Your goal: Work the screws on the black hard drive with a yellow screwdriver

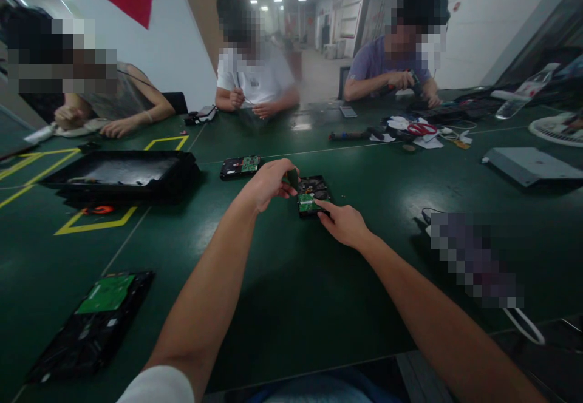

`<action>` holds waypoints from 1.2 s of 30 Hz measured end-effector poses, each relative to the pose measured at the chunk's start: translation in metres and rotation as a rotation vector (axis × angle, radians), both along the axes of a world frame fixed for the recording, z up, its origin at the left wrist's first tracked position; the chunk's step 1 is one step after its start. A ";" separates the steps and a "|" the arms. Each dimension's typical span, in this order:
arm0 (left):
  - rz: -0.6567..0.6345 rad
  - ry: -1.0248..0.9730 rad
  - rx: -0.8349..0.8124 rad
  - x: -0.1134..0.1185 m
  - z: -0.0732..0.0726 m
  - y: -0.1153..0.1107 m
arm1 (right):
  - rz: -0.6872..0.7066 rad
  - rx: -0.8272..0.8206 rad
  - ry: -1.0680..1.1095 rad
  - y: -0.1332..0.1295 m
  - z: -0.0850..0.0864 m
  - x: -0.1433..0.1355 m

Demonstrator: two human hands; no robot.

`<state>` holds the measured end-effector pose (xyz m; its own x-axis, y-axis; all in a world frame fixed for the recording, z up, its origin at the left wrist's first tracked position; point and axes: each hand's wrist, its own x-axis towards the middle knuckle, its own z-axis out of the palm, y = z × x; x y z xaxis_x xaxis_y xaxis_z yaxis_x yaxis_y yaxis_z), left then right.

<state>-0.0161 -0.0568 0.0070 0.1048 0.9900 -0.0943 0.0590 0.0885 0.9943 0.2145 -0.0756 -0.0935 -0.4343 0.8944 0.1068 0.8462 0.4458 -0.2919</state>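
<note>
A black hard drive with a green circuit board [314,190] lies on the green table in front of me. My left hand [272,184] is over its left edge, fingers bent around a thin dark piece [293,177] held above the drive's upper left corner. From the right, my right hand [342,221] reaches in, its index finger on the board's right end and its other fingers curled by the drive's lower right edge. Behind my left hand lies a second hard drive [240,166]. A third drive [98,318] rests at the lower left.
Black stacked trays [122,175] stand at the left by yellow tape marks. A grey flat box [531,165] and a bottle [526,90] are on the right, with a blurred-out object [473,260] nearer. Three people sit across the table [282,306]; tools and cables lie near them.
</note>
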 end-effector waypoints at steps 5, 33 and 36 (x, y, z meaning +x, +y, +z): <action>0.012 0.036 0.051 0.000 -0.001 0.001 | 0.002 -0.002 -0.009 0.000 0.001 0.000; -0.080 -0.032 -0.017 0.002 0.000 -0.002 | -0.016 -0.011 -0.037 -0.002 0.004 -0.002; -0.064 -0.039 -0.029 0.002 0.001 -0.002 | -0.012 -0.011 -0.036 -0.002 0.005 -0.002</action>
<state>-0.0142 -0.0591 0.0083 0.1717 0.9781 -0.1174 0.0263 0.1146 0.9931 0.2126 -0.0777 -0.0886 -0.4272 0.9005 0.0809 0.8615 0.4325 -0.2659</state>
